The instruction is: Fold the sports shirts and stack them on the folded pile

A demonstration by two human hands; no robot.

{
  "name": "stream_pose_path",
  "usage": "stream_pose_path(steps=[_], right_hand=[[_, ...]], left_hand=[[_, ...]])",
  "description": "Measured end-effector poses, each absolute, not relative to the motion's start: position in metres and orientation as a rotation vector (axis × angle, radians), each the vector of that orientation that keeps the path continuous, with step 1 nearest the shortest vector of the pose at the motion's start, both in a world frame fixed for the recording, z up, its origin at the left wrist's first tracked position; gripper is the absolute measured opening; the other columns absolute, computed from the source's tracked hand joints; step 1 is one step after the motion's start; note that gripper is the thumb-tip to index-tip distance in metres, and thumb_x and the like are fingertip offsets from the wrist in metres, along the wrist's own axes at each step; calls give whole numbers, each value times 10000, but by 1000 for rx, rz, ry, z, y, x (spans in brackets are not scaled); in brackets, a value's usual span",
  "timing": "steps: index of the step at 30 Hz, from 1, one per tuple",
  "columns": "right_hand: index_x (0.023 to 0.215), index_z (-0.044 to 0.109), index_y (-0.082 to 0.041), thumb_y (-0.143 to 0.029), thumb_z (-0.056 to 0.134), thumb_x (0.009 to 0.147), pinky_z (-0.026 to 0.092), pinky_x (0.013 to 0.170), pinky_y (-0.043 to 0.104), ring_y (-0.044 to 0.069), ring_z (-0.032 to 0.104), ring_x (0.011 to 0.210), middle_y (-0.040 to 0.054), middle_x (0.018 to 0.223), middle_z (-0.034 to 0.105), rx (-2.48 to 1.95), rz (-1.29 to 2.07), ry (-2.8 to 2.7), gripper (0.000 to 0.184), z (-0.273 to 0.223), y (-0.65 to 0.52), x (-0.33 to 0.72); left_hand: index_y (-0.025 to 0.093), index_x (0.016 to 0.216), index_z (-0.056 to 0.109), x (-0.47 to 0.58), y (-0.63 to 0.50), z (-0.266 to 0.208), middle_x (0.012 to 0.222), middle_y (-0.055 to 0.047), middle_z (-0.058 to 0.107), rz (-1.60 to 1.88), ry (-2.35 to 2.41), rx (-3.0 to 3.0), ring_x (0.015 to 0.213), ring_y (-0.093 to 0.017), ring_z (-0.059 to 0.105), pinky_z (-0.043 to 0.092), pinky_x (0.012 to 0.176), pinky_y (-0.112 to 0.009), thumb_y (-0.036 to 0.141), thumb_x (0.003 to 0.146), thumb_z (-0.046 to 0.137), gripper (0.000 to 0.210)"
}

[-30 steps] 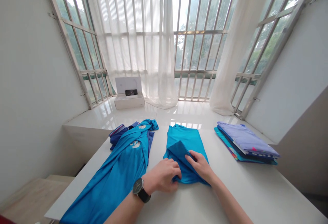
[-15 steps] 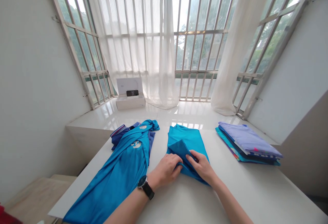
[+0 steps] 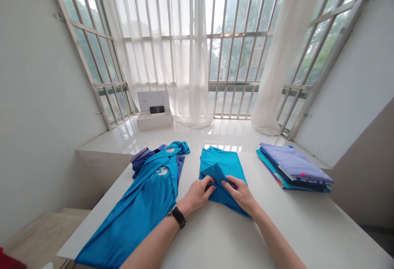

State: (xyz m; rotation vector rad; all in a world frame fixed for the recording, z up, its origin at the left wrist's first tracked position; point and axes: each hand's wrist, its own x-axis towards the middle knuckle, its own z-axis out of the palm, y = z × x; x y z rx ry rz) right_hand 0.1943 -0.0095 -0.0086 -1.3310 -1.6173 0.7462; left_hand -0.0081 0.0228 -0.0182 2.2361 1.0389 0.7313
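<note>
Teal shirt (image 3: pixel 222 166) pinched by left hand (image 3: pixel 198 193) and right hand (image 3: pixel 241 193)

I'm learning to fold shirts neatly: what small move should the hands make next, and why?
Probably carry the lifted flap further up the turquoise shirt and press it flat. The left hand and right hand both pinch its near fold, which still stands raised above the white table.
</note>
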Motion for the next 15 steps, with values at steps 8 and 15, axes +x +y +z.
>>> stream_pose_path(steps=[8,15], right_hand=[[811,687,-185,-604,590,851,451,641,284,186,570,738,32,800,656,-1314,670,-1514,432,-5,-9,196],[868,706,-199,-542,546,916,492,641,294,206,621,780,73,889,682,-1272,471,-1625,382,-1,-14,192]], left_hand=[[217,946,649,-8,27,-22,911,-39,708,860,1128,2255,834,-204,631,451,741,-285,301,916,569,120],[203,877,668,-10,29,-23,894,-53,705,791,1175,2300,840,-221,630,453,742,-310,331,890,589,152]])
